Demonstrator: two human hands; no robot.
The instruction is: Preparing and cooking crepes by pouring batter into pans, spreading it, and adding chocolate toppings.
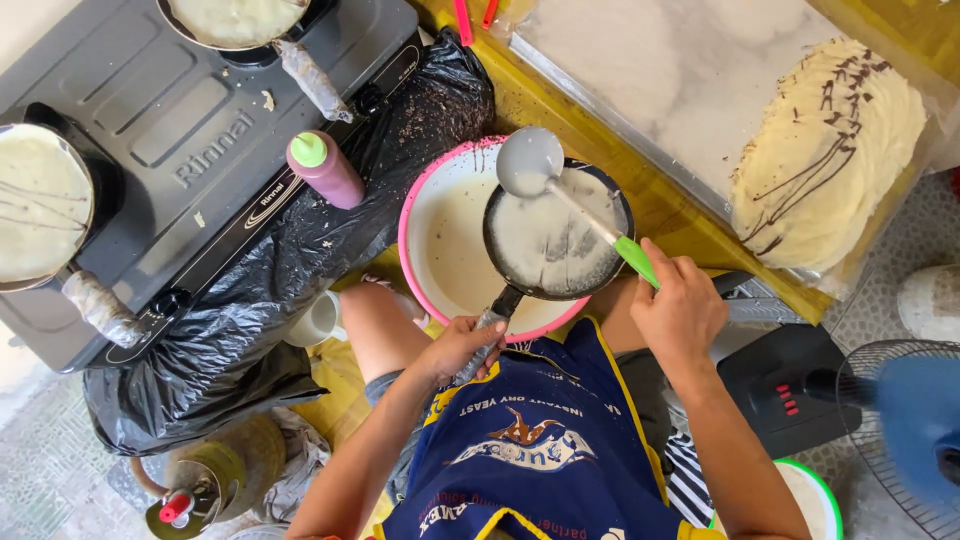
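Batter coats the inside of the small black pan (pixel 556 240), which the left hand (pixel 462 345) holds by its wrapped handle, fingers clamped round it at the pan's 7 o'clock. The pan hangs directly over the pink-rimmed basin (pixel 425 195) of pale batter, so any drip or overflow would fall back into the basin rather than onto the table (pixel 640 190). The right hand (pixel 680 310) is closed on the green handle of a ladle (pixel 530 160), whose bowl lies at the pan's 11 o'clock, over the rim, turned so that its pale, batter-smeared surface faces the camera. The two hands are apart, one at each side of the blue and yellow apron (pixel 545 440).

At 10 o'clock from the basin stands a squeeze bottle (pixel 325 170) with a green cap, upright on black plastic sheeting (pixel 300 240) that covers the surface beside a grey two-burner stove (pixel 190 130). Both burners carry pans of the same kind with thin pale rounds in them; the one at the far left (pixel 40 205) shows dark drizzled lines. At 2 o'clock a pale board (pixel 660 70) carries a finished crepe (pixel 830 150) streaked with dark sauce, kept well apart from the wet batter. A gas cylinder (pixel 205 480) sits low at 8 o'clock, and a fan (pixel 900 420) at 4 o'clock.
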